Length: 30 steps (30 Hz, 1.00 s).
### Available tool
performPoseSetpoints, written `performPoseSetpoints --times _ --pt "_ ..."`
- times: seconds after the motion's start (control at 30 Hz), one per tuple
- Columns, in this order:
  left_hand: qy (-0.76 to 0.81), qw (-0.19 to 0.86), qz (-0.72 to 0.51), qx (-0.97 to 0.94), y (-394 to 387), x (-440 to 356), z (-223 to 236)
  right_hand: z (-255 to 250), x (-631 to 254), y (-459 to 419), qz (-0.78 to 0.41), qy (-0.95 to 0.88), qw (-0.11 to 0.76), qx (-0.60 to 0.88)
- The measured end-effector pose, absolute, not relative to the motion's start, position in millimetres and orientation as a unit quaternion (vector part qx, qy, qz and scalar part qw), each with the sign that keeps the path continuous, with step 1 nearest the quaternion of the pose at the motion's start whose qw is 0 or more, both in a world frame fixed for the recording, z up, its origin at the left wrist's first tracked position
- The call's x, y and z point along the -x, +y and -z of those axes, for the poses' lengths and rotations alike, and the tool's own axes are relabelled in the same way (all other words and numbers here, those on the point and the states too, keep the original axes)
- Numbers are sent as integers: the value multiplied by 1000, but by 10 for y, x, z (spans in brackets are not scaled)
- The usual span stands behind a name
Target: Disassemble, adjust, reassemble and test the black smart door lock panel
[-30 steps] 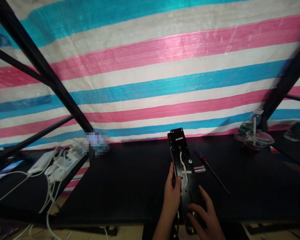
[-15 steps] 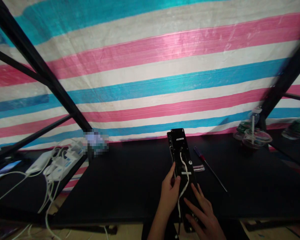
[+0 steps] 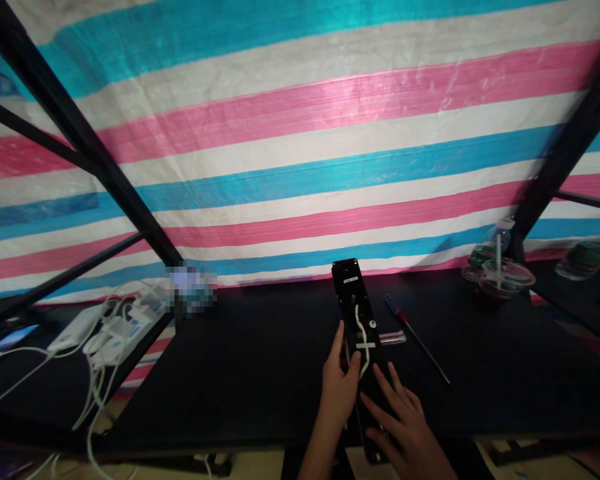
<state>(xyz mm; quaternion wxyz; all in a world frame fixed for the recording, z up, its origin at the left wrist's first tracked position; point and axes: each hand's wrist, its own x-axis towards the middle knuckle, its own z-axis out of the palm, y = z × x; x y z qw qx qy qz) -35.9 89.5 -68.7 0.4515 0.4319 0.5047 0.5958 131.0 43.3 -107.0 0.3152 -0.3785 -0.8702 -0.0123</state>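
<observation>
A long black panel [image 3: 351,303] lies lengthwise on the black table, its near end at the front edge. A white cable [image 3: 363,331] runs along its middle under a pale strip of tape, and small stickers and screw holes show on its face. My left hand [image 3: 341,380] grips the panel's left edge, thumb on top beside the cable. Spread over the near right part of the panel is my right hand [image 3: 405,420], its fingers apart. The cable's lower end is hidden near my left thumb. Right of the panel lies a screwdriver [image 3: 420,343] with a long thin shaft.
A small clear packet [image 3: 393,338] sits beside the panel. A plastic cup with a straw [image 3: 505,278] and a bottle [image 3: 485,253] stand at the back right. White cables and a power strip [image 3: 123,337] occupy the left side. Black metal frame bars [image 3: 125,207] rise at both sides.
The panel has shifted slightly left and now lines up over the black part that stuck out along its left side. Less of the cable's lower end shows. Both hands stay on the panel.
</observation>
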Motion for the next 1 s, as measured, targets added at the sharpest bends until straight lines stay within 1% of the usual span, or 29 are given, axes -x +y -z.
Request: performPoseSetpoints --times 0.07,0.17,0.27,0.4,0.6,0.7,0.77,0.83,1.0 --pt "502 451 -589 -446 902 347 679 1120 -1331 419 16 -868 319 379" --pt "516 422 -576 -474 907 320 682 1162 -1368 408 15 -868 330 370" --pt "543 396 -567 -477 911 288 705 1187 -1410 388 13 -862 366 349" --pt "562 389 -562 -467 913 253 717 1207 -1449 357 19 -850 417 321" --pt "569 371 -556 -479 897 226 665 1093 -1387 439 -9 -804 466 370" --pt "574 393 -550 -462 895 229 680 1060 -1336 479 -16 -790 485 375" --pt "579 400 -547 -454 895 232 715 1068 -1326 478 -14 -789 488 373" --pt "579 381 -550 -466 896 233 756 1084 -1345 463 -12 -792 485 371" --pt "566 340 -567 -492 900 219 804 1068 -1444 430 -22 -830 431 352"
